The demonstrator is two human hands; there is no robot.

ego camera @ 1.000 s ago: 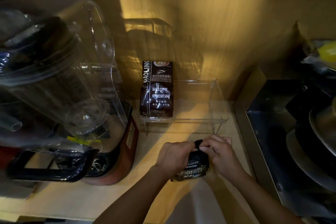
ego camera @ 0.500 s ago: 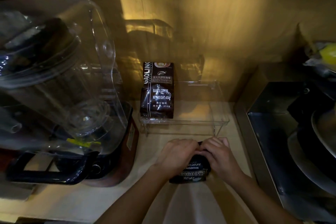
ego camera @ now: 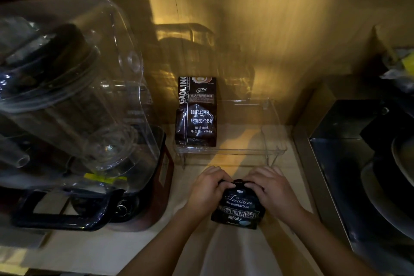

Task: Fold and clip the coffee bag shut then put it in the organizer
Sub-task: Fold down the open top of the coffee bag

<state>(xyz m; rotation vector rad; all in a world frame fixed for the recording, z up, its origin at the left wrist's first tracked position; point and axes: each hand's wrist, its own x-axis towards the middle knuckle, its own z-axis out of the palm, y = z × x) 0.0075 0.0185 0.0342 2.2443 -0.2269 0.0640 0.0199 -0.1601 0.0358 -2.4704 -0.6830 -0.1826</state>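
Note:
A small black coffee bag [ego camera: 238, 207] labelled "Treasure Blue Mountain" stands on the pale counter just in front of the clear organizer [ego camera: 274, 148]. My left hand [ego camera: 207, 190] grips the bag's top left corner and my right hand [ego camera: 272, 188] grips its top right, both pressing the folded top edge down. A dark bit at the top between my fingers may be a clip; I cannot tell. A taller black coffee bag [ego camera: 196, 112] marked "Baked Coffee 454g" stands upright in the organizer's left part.
A large blender with a clear jar [ego camera: 74, 101] and dark handle fills the left side. A dark sink with dishes [ego camera: 367, 163] lies to the right. The wooden wall is close behind the organizer, whose right part holds nothing.
Both hands closed in over the bag's top and pushed the fold down lower; the bag now sits a little more upright and facing me.

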